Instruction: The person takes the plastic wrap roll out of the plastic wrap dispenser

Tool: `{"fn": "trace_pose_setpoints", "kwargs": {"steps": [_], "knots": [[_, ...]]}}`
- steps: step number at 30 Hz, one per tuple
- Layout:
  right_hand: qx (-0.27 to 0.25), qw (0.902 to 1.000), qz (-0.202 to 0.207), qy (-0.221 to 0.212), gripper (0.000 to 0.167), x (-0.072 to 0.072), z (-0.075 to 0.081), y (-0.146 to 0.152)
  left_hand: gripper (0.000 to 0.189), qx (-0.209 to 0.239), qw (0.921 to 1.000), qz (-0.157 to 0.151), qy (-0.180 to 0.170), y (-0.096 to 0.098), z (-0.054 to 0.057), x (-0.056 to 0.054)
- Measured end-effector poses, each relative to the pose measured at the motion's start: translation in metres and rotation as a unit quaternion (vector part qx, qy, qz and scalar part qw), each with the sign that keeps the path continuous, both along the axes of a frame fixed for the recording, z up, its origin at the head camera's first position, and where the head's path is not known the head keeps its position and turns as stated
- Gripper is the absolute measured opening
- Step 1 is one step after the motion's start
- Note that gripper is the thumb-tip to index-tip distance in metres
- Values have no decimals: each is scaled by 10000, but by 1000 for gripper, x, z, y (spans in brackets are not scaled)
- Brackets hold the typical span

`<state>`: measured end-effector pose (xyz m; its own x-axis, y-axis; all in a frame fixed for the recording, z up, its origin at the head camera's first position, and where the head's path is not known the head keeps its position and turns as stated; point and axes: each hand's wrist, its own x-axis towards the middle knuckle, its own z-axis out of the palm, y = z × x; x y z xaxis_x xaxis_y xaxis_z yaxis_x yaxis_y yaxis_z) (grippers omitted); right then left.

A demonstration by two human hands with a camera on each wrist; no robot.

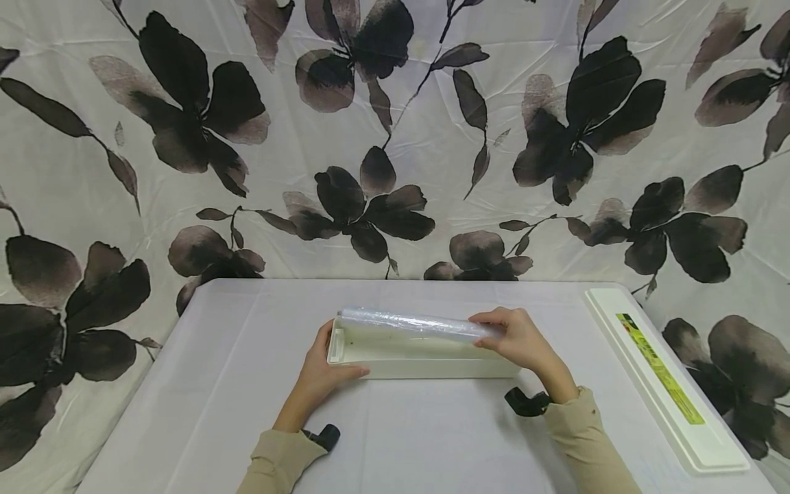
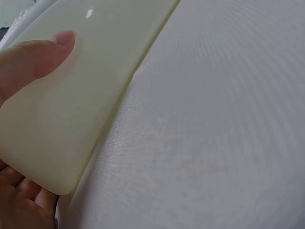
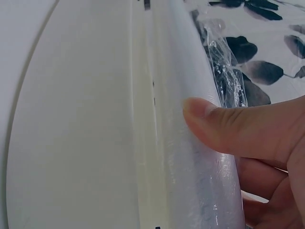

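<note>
A long off-white plastic box [image 1: 432,369] stands uncovered on the table. My left hand [image 1: 326,374] grips its left end, thumb on the front wall and fingers behind the end; the left wrist view shows the thumb [image 2: 43,59] against the smooth wall. A roll of clear plastic wrap [image 1: 407,322] lies along the box's back side, raised at or above the rim. Its right end is held by my right hand [image 1: 518,339]. In the right wrist view the thumb [image 3: 228,124] presses the roll [image 3: 195,157], and the fingers go round behind it.
At the table's right edge lies a long white lid [image 1: 623,363] with a yellow-green label [image 1: 660,370]. A white cloth covers the table [image 1: 420,439]. Behind it hangs a floral curtain [image 1: 469,151]. Each wrist wears a black device [image 1: 527,403].
</note>
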<state>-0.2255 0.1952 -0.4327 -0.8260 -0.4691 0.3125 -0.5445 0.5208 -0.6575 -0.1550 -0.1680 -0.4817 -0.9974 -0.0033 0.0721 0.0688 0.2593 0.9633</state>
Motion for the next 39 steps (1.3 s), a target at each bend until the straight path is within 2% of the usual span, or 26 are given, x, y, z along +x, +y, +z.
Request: {"fn": "trace_pose_setpoints", "kwargs": {"steps": [8, 15, 17, 26, 39], "knots": [[-123, 9998, -102, 155, 37, 3, 1, 1, 108, -99, 9999, 19, -27, 1, -1, 0], [-310, 9992, -195, 141, 37, 7, 3, 3, 114, 30, 9999, 94, -36, -6, -32, -12], [-330, 9991, -241, 137, 37, 9, 4, 4, 114, 24, 9999, 114, -12, -7, -35, -13], [-428, 9975, -510, 230, 37, 13, 2, 9, 114, -84, 9997, 205, 35, -7, -40, -12], [-532, 9911, -1183, 299, 37, 23, 5, 17, 116, -72, 9997, 217, 60, -6, -39, -10]]}}
